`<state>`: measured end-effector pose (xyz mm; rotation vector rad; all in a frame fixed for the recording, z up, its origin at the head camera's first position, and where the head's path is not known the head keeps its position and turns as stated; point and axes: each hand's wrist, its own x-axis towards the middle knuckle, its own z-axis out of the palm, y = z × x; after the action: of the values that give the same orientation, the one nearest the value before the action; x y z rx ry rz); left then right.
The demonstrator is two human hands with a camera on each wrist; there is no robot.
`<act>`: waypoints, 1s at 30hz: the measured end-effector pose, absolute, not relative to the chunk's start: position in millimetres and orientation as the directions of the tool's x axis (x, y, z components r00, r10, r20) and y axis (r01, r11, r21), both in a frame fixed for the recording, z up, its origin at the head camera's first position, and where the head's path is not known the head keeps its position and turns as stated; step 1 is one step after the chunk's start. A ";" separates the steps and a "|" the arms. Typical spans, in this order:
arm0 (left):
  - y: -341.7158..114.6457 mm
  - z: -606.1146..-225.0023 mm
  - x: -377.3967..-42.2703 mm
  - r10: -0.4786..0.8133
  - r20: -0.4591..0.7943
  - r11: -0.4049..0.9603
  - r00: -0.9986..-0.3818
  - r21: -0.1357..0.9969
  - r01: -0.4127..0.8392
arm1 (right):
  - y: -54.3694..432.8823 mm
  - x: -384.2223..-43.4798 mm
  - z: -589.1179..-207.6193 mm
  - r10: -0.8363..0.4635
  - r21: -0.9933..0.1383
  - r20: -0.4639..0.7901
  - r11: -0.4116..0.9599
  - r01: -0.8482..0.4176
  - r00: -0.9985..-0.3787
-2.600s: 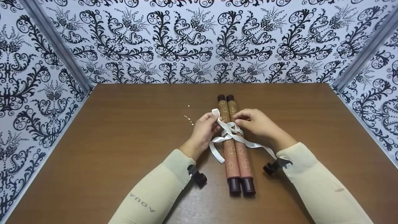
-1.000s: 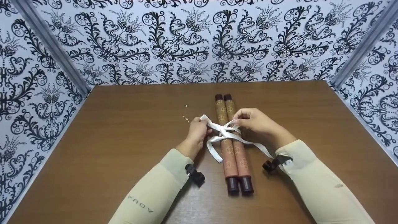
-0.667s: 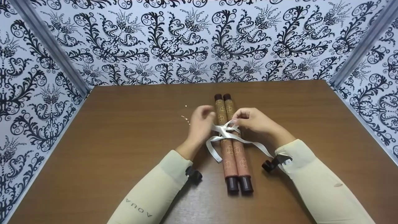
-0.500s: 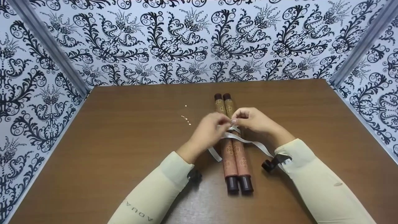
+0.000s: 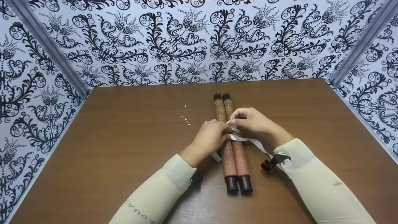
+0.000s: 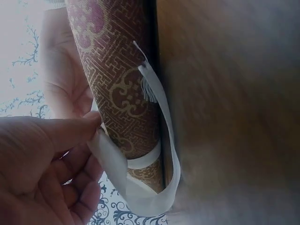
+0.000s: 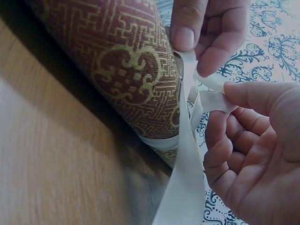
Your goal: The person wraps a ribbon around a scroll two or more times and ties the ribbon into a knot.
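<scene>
A scroll (image 5: 228, 155) lies lengthwise on the table, its two rolls side by side, covered in brown-red cloth with gold patterns and dark end caps. White ribbon (image 5: 255, 144) wraps its middle, one tail trailing to the right sleeve and another hanging over the left side. My left hand (image 5: 210, 138) is over the left roll, thumb and fingers pinching the ribbon (image 6: 112, 161). Just across from it, my right hand (image 5: 253, 121) pinches a loop of the ribbon (image 7: 213, 101) between thumb and forefinger. In the head view the left hand covers part of the crossing.
The brown wooden table (image 5: 130, 130) spreads around the scroll. Several small pale specks (image 5: 185, 119) lie left of it. Patterned black-and-white panels (image 5: 174, 43) rise at the back and sides. Dark wrist cameras (image 5: 270, 165) sit at the cuffs.
My left hand let go of the ribbon end at the left, then moved right over the rolls and pinches the ribbon near the crossing. The right hand took hold of a loop and stays there.
</scene>
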<state>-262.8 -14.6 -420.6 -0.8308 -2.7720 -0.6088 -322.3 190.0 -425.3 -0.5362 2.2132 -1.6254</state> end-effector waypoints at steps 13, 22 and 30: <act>-5.2 -415.5 -270.2 0.235 0.259 0.763 -0.937 0.549 0.343 | 192.6 -322.9 -420.1 -0.529 -0.897 0.010 0.370 -0.241 -0.848; -1.2 -417.9 -279.9 0.238 0.214 0.790 -0.948 0.524 0.317 | 189.2 -317.7 -419.3 -0.536 -0.962 -0.048 0.251 -0.105 -0.843; -3.4 -420.5 -277.1 0.238 0.273 0.787 -0.932 0.507 0.350 | 189.0 -315.6 -416.2 -0.570 -0.965 -0.057 0.242 -0.101 -0.820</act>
<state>-277.1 -3.4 -420.5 -0.4626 -2.7831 -0.8467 -315.6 189.0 -416.2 -0.6145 2.1232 -1.6033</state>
